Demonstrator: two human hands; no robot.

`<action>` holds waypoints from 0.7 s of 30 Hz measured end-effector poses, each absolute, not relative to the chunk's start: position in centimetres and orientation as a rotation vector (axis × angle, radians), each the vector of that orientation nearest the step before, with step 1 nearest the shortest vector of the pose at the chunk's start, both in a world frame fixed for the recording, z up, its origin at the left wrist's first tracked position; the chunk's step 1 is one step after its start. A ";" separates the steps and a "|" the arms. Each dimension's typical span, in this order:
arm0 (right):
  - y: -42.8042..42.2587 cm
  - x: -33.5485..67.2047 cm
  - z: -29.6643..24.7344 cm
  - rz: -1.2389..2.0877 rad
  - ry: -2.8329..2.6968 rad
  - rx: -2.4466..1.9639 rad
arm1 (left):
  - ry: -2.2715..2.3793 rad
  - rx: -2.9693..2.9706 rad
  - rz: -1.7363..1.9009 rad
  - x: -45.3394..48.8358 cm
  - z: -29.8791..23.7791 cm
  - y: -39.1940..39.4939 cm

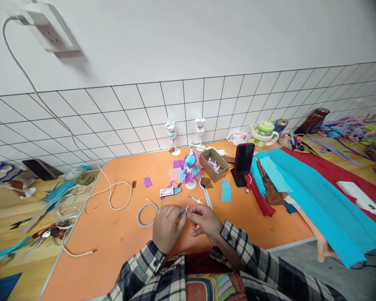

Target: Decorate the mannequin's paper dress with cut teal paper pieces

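Observation:
My left hand (170, 225) and my right hand (205, 220) meet over the orange table, fingertips pinched together. Between them is a tiny light-blue and pale scrap (187, 209), too small to tell whether it is cloth or tape. Just beyond my fingers lie small white-handled scissors (200, 200). Left of my left hand is a roll of tape (138, 215) lying flat. Farther back, a small dress form (190, 165) stands upright in a purple and turquoise dress. A white label card (166, 192) rests beside several cloth scraps.
Two more small dress forms stand by the tiled wall. A cardboard box (217, 174) holds small purple-and-white pieces. A phone (244, 158) stands upright on the right, near long blue cloth (319, 192) and red cloth. A white cable (111, 196) loops across the left side.

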State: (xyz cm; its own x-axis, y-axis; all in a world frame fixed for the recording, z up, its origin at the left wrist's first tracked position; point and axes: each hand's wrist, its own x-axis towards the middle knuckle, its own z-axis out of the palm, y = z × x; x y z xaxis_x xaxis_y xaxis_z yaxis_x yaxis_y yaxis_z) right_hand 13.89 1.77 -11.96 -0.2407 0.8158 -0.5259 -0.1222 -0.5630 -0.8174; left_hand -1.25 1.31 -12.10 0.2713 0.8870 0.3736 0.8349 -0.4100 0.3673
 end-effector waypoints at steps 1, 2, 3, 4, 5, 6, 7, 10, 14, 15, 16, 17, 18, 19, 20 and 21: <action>1.8 14.0 -12.0 1.892 -0.840 -1.334 | 1.638 2.321 0.855 -1.1 -12.2 1.3; 1.8 14.2 -12.1 1.924 -0.797 -1.296 | 1.617 2.211 0.891 -1.0 -12.3 1.3; 1.8 14.3 -12.2 1.958 -0.746 -1.255 | 1.585 2.099 0.919 -0.9 -12.3 1.4; 1.8 14.5 -12.4 1.994 -0.695 -1.216 | 1.545 1.984 0.939 -0.8 -12.4 1.4; 1.9 14.6 -12.5 2.026 -0.651 -1.183 | 1.503 1.874 0.951 -0.7 -12.4 1.4; 1.9 14.8 -12.6 2.051 -0.622 -1.161 | 1.464 1.775 0.956 -0.6 -12.3 1.4; 1.9 14.9 -12.7 2.068 -0.606 -1.147 | 1.426 1.694 0.953 -0.6 -12.3 1.5; 2.0 15.2 -12.9 2.084 -0.592 -1.126 | 1.351 1.589 0.906 -0.8 -12.0 1.6; 2.0 15.5 -13.0 2.052 -0.611 -1.124 | 1.343 1.616 0.849 -1.4 -11.7 1.6; 2.0 15.5 -13.1 2.049 -0.616 -1.123 | 1.344 1.607 0.856 -1.4 -11.6 1.6; 1.9 15.5 -13.1 2.053 -0.622 -1.118 | 1.341 1.585 0.871 -1.4 -11.6 1.6; 1.9 15.5 -13.1 2.062 -0.627 -1.109 | 1.331 1.553 0.886 -1.4 -11.6 1.6; 1.9 15.5 -13.0 2.073 -0.631 -1.098 | 1.314 1.519 0.899 -1.3 -11.6 1.6; 1.9 15.5 -13.0 2.086 -0.634 -1.086 | 1.293 1.489 0.904 -1.2 -11.5 1.5; 1.9 15.6 -12.9 2.098 -0.636 -1.075 | 1.271 1.469 0.902 -1.1 -11.5 1.6; 1.9 15.6 -12.9 2.105 -0.639 -1.066 | 1.257 1.462 0.896 -1.1 -11.5 1.6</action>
State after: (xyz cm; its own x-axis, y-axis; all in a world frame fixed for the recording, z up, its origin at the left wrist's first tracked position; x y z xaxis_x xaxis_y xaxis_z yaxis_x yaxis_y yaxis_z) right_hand 15.62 1.91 -12.86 -0.4312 0.7540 -0.4955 -0.3515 -0.6462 -0.6774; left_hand -1.10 1.58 -11.47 0.1949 0.9790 -0.0604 0.2628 0.0072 0.9648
